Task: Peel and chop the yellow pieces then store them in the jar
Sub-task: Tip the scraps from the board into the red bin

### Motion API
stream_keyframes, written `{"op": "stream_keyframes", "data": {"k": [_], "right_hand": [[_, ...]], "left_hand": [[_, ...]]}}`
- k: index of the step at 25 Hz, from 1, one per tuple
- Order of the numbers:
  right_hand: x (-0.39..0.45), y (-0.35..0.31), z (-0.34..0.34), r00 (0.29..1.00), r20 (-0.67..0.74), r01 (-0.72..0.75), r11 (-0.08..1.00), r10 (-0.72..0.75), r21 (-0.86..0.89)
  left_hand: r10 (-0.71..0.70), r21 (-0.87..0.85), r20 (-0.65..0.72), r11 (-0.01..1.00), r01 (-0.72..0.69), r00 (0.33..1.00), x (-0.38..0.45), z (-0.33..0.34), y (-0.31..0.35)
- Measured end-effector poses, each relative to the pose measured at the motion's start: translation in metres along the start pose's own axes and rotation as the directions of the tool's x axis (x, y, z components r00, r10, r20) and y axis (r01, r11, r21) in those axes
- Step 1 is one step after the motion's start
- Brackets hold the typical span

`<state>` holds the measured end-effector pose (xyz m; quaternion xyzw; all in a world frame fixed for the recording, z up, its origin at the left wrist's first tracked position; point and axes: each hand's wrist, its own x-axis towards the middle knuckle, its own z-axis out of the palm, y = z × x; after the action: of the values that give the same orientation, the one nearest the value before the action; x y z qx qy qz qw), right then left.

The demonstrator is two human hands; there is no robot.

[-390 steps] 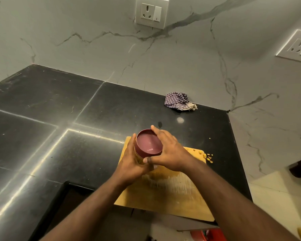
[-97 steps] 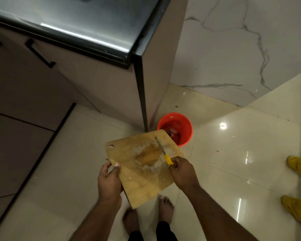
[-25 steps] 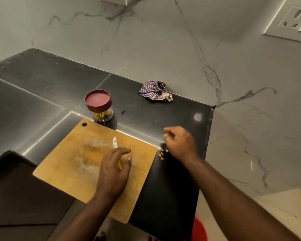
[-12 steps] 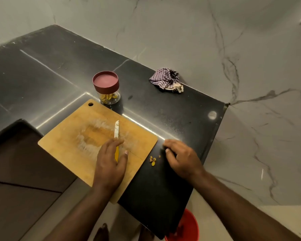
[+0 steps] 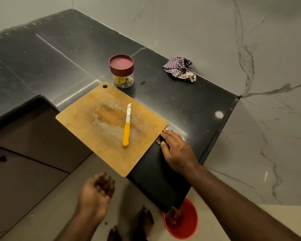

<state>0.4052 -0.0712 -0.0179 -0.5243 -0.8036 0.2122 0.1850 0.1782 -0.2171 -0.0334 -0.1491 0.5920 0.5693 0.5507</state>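
A home kitchen: black stone counter (image 5: 59,54) (marble-look walls), cutting board (image 5: 87,122).

Checked cloth (image 5: 179,69) crumpled on black counter (image 5: 42,54) against marble wall (image 5: 198,23); red bucket (image 5: 184,223) on tiled floor (image 5: 50,206) below the counter's end.

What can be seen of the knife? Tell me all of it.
The knife is small, with a bright yellow handle that looks like plastic and a short pale metal blade, smudged with residue. It lies flat on the wooden cutting board, over the pale worn patch in the middle, blade pointing away toward the jar, handle toward the person. Only the board touches it; neither hand holds it.
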Motion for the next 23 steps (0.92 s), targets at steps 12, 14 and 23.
{"op": "stream_keyframes", "data": {"k": [12, 14, 23], "right_hand": [[-0.036, -0.042, 0.025, 0.999, 0.012, 0.045, 0.997, -0.045, 0.059], [-0.059, -0.059, 0.032, 0.995, -0.007, 0.103, 0.988, -0.103, 0.118], [-0.037, -0.052, 0.020, 0.923, -0.164, -0.222, 0.830, 0.348, 0.512]], "left_hand": [[-0.465, 0.364, 0.456, 0.876, 0.317, 0.759, 0.007, 0.008, -0.035], [-0.449, 0.364, 0.464, 0.882, 0.298, 0.764, 0.005, 0.007, -0.037], [-0.420, 0.352, 0.435, 0.894, 0.279, 0.796, 0.005, 0.012, -0.041]]}}
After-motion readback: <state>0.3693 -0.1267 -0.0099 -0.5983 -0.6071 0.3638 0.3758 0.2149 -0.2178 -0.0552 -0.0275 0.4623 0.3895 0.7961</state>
